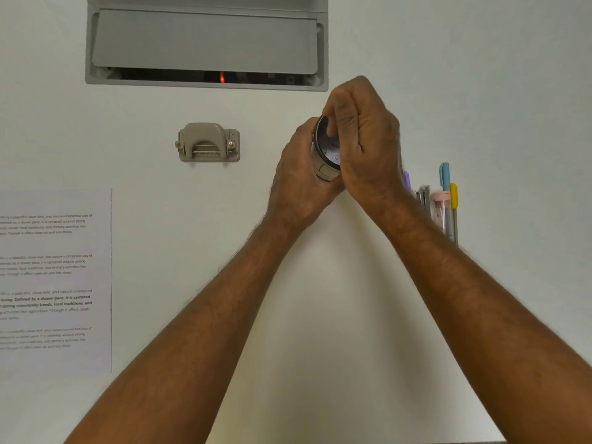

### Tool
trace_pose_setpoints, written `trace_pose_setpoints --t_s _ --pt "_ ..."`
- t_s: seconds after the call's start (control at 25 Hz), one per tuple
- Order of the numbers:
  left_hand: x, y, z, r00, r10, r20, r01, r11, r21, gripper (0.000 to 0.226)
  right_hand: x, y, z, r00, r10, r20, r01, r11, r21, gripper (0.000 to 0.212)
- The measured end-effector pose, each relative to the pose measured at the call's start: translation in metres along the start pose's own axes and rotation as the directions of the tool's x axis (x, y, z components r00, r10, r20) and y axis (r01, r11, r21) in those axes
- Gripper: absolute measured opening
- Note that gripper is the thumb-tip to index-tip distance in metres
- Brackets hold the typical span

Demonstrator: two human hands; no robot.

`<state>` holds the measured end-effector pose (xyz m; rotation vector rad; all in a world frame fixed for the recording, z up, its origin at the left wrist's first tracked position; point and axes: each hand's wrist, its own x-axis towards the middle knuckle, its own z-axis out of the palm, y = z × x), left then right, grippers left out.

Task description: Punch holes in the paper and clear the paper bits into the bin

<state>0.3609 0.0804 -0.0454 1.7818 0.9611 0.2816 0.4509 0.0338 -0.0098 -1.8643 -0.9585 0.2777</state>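
Both hands raised over bench, right of middle. Left hand (299, 174) curled round small round bin (325, 157), tipped sideways; paper bits (333, 153) visible inside. Right hand (365, 136) clenched at bin's rim, fingers over opening. Punch (209, 142) sits mid-bench. Paper (56, 280) at left edge. Pens (447, 200) toward right edge.

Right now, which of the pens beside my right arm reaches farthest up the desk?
The blue-capped pen. Its tip sits higher than the yellow-capped pen beside it and the purple one half hidden behind the right hand.
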Motion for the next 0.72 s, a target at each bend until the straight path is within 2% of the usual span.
trace_pose_setpoints --t_s 0.08,0.2,0.28,0.36,0.48,0.56,0.72 --pt "-0.003 0.003 -0.002 0.995 0.081 -0.062 -0.082 0.996 -0.020 0.056 -0.002 0.000 -0.003 0.998 -0.034 0.048 0.034 0.999 0.001 0.025" --pt "-0.011 0.000 -0.006 0.982 0.161 -0.094 -0.165 0.986 -0.037 0.066 -0.006 -0.005 -0.010 0.991 -0.068 0.116 0.071 0.997 -0.022 0.030" --pt "-0.022 -0.010 -0.013 0.987 0.144 -0.067 -0.139 0.988 0.064 0.090 -0.009 -0.008 -0.013 0.989 -0.073 0.130 0.080 0.996 -0.050 0.034" --pt "-0.038 -0.019 -0.025 0.996 0.087 -0.035 -0.078 0.975 0.206 0.102 -0.018 -0.014 -0.016 0.990 -0.051 0.131 0.064 0.994 -0.093 0.036" --pt "-0.059 -0.029 -0.049 0.996 0.073 -0.048 -0.052 0.933 0.356 0.094 -0.025 -0.028 -0.017 0.988 0.045 0.146 -0.025 0.990 -0.138 0.042" --pt "-0.081 -0.022 -0.067 0.994 0.090 -0.065 -0.057 0.917 0.394 0.082 -0.039 -0.045 -0.018 0.984 0.116 0.137 -0.096 0.985 -0.145 0.045" --pt "-0.112 -0.009 -0.102 0.989 0.115 -0.093 -0.061 0.889 0.453 0.069 -0.057 -0.068 -0.019 0.988 0.132 0.081 -0.109 0.964 -0.242 0.050"
